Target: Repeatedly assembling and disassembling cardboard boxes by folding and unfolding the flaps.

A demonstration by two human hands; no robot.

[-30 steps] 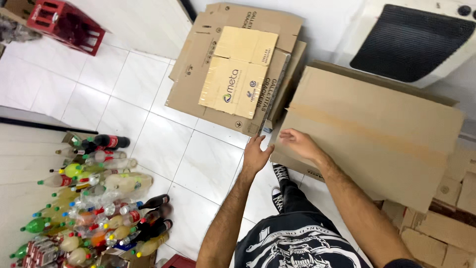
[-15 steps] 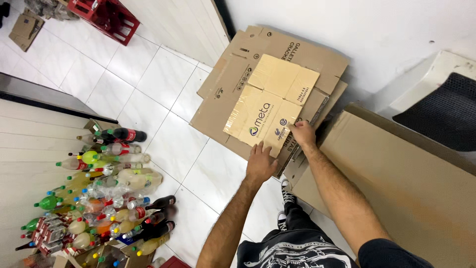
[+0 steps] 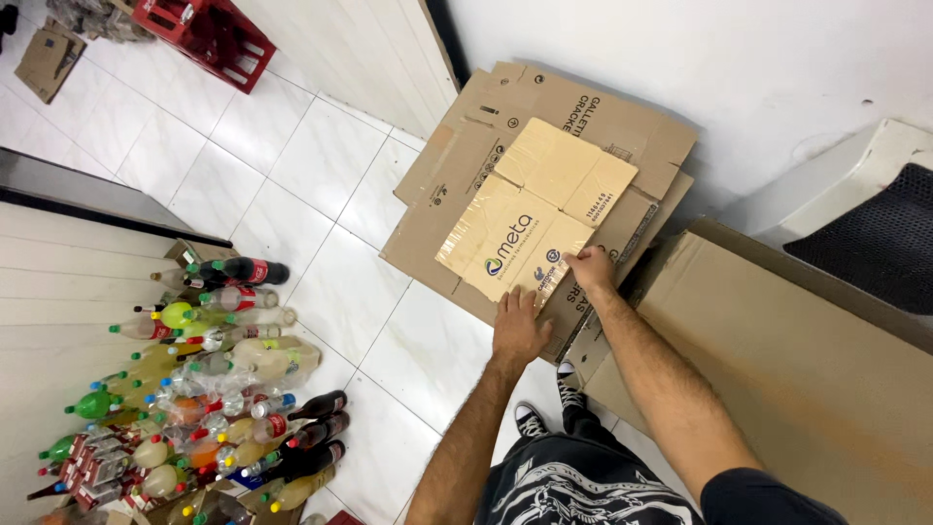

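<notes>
Head view, looking down: both my hands are on the flattened cardboard box (image 3: 530, 224), the pale taped sheet lying on top of a stack of larger brown flattened boxes (image 3: 583, 112) on the floor just ahead of my fingers. My left hand (image 3: 518, 326) lies flat, fingers together, pressing its near edge; my right hand (image 3: 589, 268) pinches the near corner beside it. I judge this sheet light and fairly stiff, but apt to fold along its creases — glossy tape may be slick, so bare edges look the better hold. Bottles (image 3: 209, 379) crowd the floor well to my left.
</notes>
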